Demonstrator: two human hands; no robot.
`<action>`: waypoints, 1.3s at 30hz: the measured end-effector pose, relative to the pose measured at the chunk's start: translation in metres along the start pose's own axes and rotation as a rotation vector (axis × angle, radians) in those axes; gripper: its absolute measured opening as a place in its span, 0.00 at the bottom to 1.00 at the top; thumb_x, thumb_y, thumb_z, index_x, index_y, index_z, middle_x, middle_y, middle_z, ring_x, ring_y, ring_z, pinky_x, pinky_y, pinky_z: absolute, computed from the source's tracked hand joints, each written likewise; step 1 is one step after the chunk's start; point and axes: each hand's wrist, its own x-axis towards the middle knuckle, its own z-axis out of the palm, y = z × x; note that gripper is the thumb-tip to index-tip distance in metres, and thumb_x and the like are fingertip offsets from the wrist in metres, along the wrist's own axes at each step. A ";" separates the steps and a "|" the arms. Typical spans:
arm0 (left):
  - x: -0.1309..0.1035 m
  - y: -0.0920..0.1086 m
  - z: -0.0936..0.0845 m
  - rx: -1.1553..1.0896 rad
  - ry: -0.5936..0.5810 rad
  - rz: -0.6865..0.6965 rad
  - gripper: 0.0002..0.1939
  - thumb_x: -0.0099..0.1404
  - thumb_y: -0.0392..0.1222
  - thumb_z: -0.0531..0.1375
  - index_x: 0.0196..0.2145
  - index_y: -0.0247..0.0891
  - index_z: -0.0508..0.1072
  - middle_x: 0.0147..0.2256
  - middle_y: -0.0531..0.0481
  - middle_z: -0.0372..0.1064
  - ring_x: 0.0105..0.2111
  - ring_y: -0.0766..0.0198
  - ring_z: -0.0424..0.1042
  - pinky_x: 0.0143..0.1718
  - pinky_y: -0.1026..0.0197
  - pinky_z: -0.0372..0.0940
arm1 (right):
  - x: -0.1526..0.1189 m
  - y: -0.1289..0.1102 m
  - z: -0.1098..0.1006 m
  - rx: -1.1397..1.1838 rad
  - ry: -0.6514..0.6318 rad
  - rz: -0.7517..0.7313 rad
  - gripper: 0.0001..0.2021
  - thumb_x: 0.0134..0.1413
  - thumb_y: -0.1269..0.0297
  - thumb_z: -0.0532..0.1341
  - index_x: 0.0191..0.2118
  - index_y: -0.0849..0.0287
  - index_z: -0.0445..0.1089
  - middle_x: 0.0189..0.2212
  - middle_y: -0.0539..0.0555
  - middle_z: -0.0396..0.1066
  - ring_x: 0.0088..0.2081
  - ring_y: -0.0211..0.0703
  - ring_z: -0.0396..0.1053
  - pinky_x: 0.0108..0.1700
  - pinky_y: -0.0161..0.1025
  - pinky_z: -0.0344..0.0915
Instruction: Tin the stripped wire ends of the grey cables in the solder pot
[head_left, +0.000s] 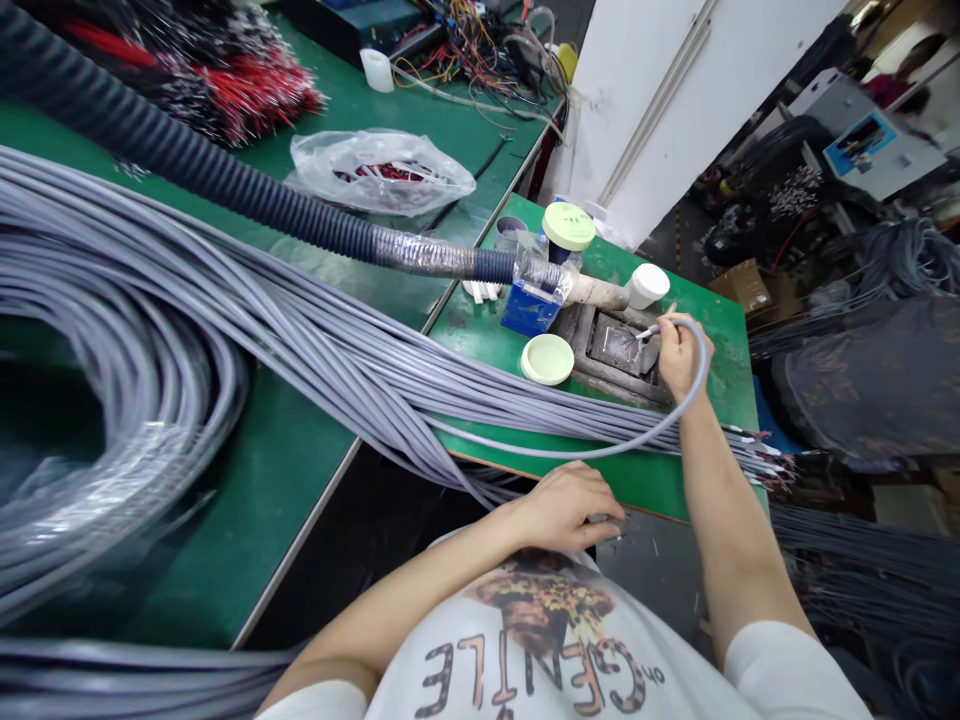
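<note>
Now the right hand (682, 358) pinches a grey cable (703, 366) above a dark tray (579, 335); for the left hand (568, 503), I cannot tell

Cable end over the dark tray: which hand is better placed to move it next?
Likely the right hand: it grips the cable close behind that end. The left hand lies apart, by the table's near edge.

green table (637, 476) | grey cables (517, 400) across | blue box (527, 312) | pale lid (547, 360)
</note>
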 end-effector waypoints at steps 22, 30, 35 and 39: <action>0.002 0.020 -0.013 -0.714 0.701 -0.277 0.17 0.61 0.51 0.62 0.30 0.33 0.81 0.33 0.43 0.76 0.33 0.62 0.73 0.36 0.62 0.67 | -0.164 -0.074 -0.067 0.413 -0.175 -0.464 0.28 0.52 0.71 0.61 0.58 0.38 0.64 0.46 0.49 0.76 0.49 0.54 0.71 0.43 0.60 0.73; 0.002 0.019 -0.014 -0.607 0.695 -0.218 0.15 0.61 0.48 0.62 0.26 0.33 0.80 0.32 0.43 0.77 0.32 0.62 0.74 0.36 0.61 0.68 | -0.177 -0.071 -0.060 0.471 -0.168 -0.428 0.29 0.52 0.73 0.61 0.59 0.41 0.63 0.45 0.52 0.76 0.51 0.55 0.70 0.40 0.60 0.73; 0.002 0.020 -0.015 -0.608 0.699 -0.203 0.14 0.61 0.47 0.62 0.27 0.33 0.80 0.32 0.43 0.77 0.31 0.63 0.73 0.34 0.63 0.67 | -0.179 -0.070 -0.058 0.496 -0.154 -0.435 0.25 0.54 0.73 0.61 0.57 0.46 0.66 0.47 0.54 0.76 0.52 0.54 0.69 0.44 0.58 0.72; 0.000 0.017 -0.015 -0.634 0.682 -0.185 0.13 0.61 0.46 0.62 0.28 0.34 0.80 0.33 0.43 0.76 0.32 0.63 0.72 0.35 0.63 0.66 | -0.179 -0.071 -0.058 0.504 -0.151 -0.455 0.22 0.55 0.74 0.61 0.55 0.50 0.68 0.47 0.55 0.75 0.54 0.52 0.68 0.46 0.55 0.71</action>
